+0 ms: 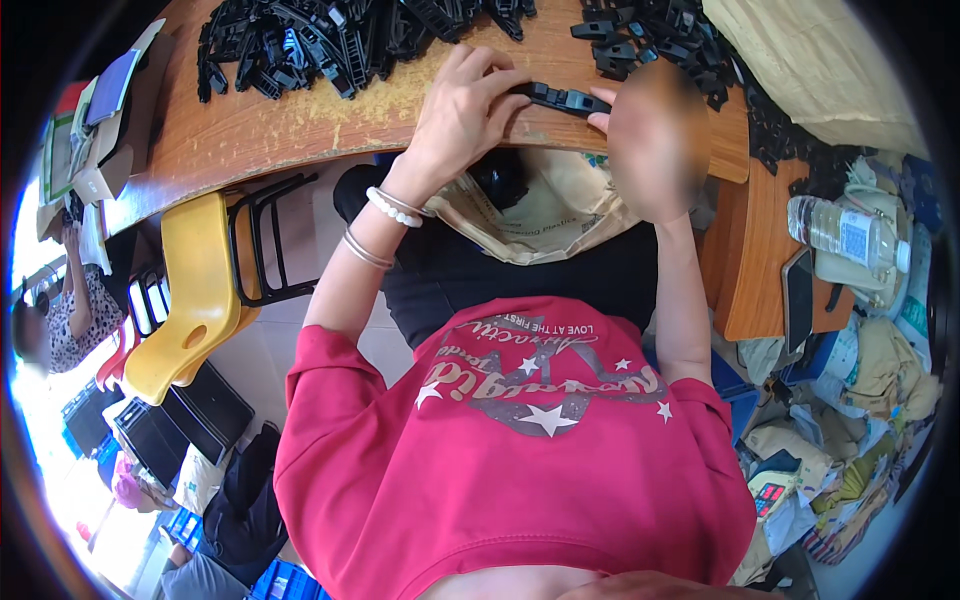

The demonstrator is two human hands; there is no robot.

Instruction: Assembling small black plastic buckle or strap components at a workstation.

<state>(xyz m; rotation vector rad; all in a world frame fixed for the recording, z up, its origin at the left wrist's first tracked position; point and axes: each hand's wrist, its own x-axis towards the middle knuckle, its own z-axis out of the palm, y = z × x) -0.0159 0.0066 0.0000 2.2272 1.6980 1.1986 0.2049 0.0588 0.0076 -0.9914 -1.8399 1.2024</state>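
Above the wooden table's near edge, a short black plastic link piece (568, 100) is stretched between my two hands. My left hand (462, 112), with bracelets at the wrist, pinches its left end between thumb and fingers. Fingertips of my right hand (655, 145) close on its right end; most of that hand is blurred. A large heap of black plastic link pieces (335, 45) lies beyond my left hand. Smaller loose black plastic parts (640, 40) are piled beyond my right hand.
Below the table edge, an open paper-like sack (540, 235) hangs at my lap, a dark round thing in it. At right are a plastic bottle (845, 235), a phone (797, 300) and heaped bags. A yellow chair (185, 290) stands left. Other people are at far left.
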